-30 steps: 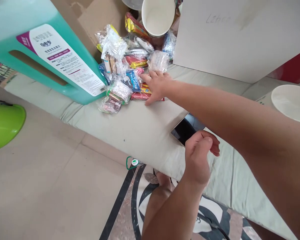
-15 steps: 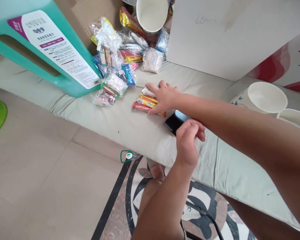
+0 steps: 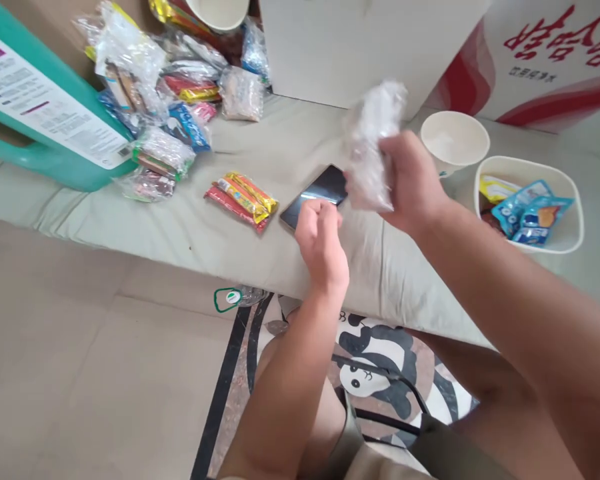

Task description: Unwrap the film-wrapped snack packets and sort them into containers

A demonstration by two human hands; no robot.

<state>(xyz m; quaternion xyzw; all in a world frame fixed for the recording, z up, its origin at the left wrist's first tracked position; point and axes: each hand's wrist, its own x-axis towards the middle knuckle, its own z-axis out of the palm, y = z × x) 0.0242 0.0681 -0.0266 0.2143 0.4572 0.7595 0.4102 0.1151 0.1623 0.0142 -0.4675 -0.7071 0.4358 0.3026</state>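
My right hand (image 3: pixel 413 183) is closed around a white packet in clear crinkly wrap (image 3: pixel 373 147), held above the cushion and blurred by motion. My left hand (image 3: pixel 320 237) is curled into a loose fist with nothing visible in it, at the near edge of a dark phone (image 3: pixel 313 193). Left of the phone lie red and yellow stick-shaped snack packs (image 3: pixel 243 200). To the right stand a round white paper cup (image 3: pixel 454 137) and a squarish white tub (image 3: pixel 575 233) with blue and yellow pouches (image 3: pixel 535 213) inside.
Wrapped snacks (image 3: pixel 180 127) are heaped at the back left beside a big green liquid jug (image 3: pixel 75 127). Another paper cup (image 3: pixel 220 13) lies behind them. White boxes (image 3: pixel 330 60) stand along the back of the pale cushioned seat (image 3: pixel 220 260). Below is a panda-patterned floor (image 3: pixel 380 373).
My right hand has moved right from the snack packs and now holds the white packet. The snack packs stay on the cushion. The view has shifted right, bringing the tub's contents into sight.
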